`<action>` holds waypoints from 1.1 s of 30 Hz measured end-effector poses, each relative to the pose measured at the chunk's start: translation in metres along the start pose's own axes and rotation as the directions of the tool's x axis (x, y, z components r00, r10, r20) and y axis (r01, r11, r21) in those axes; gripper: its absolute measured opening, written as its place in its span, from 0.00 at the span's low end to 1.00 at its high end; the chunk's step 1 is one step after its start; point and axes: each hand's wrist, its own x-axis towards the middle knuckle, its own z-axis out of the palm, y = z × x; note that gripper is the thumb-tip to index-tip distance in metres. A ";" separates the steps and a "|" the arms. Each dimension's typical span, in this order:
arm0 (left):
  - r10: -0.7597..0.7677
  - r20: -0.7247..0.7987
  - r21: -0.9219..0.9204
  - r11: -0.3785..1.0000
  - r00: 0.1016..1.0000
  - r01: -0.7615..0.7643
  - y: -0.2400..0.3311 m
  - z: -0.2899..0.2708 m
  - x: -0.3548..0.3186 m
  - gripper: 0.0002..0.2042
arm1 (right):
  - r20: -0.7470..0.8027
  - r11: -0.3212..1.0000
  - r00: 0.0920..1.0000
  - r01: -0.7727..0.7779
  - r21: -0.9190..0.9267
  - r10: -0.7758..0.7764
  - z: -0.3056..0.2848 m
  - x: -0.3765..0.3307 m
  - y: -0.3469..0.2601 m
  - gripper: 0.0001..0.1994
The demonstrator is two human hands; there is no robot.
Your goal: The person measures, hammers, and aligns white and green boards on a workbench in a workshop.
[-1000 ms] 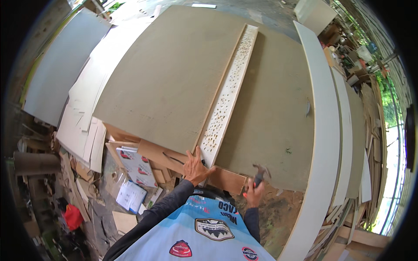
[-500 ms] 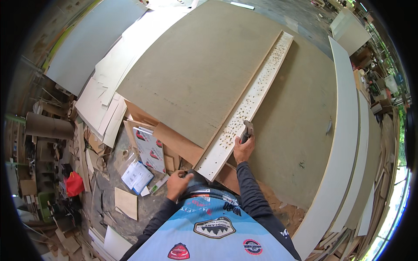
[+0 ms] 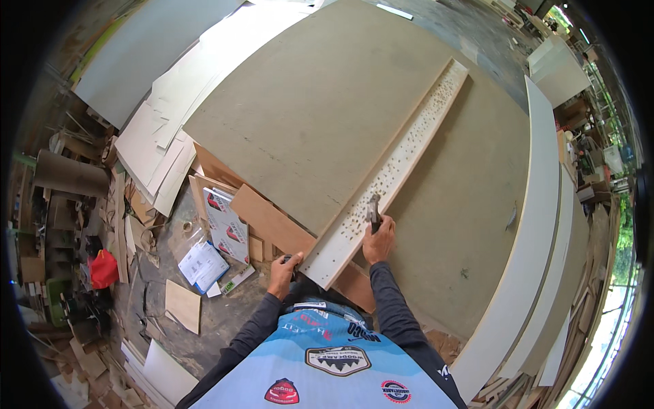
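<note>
A long, narrow white wooden channel [image 3: 332,255] with raised side edges lies slanting across the large grey-brown board. Many small tan and dark bits [image 3: 392,174] are strewn along its inside. My right hand [image 3: 379,240] is closed round the dark grip of a hammer-like tool [image 3: 374,204], its metal head over the channel near the right edge. By the channel's near left corner, my left hand [image 3: 281,277] is closed on a small black object with a red patch [image 3: 287,260]; its kind is mostly hidden by the fingers.
The grey-brown board [image 3: 293,129] forms the work surface. White sheets [image 3: 163,129] lie to the left, long curved-looking white panels [image 3: 528,225] to the right. A clipboard with papers [image 3: 203,267], a wrapped white package [image 3: 227,226] and wood offcuts [image 3: 183,305] sit at the lower left.
My right hand has turned the hammer-like tool inward and shifted slightly lower. My left hand has moved up to the channel's near corner, and the view has shifted a little.
</note>
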 end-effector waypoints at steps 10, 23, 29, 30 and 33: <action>0.135 -0.019 0.222 0.967 0.991 -0.128 0.003 -0.001 0.002 0.11 | 0.016 1.000 1.000 0.006 -0.004 -0.006 0.011 0.011 -0.003 0.19; 0.245 -0.007 0.242 0.941 0.969 -0.236 -0.002 -0.020 0.034 0.10 | 0.023 0.986 0.988 0.154 0.061 -0.156 0.056 0.022 0.020 0.19; 0.275 0.003 0.271 0.925 0.962 -0.265 0.015 -0.037 0.054 0.09 | 0.142 0.995 0.985 0.103 -0.006 -0.101 0.086 0.043 0.006 0.18; 0.281 0.006 0.259 0.927 0.960 -0.273 0.018 -0.041 0.057 0.09 | 0.135 0.996 0.988 0.067 0.064 -0.075 0.082 0.044 0.003 0.18; 0.289 0.001 0.223 0.933 0.957 -0.282 0.020 -0.040 0.061 0.10 | 0.144 0.976 0.988 0.025 0.216 -0.057 0.057 0.048 0.011 0.19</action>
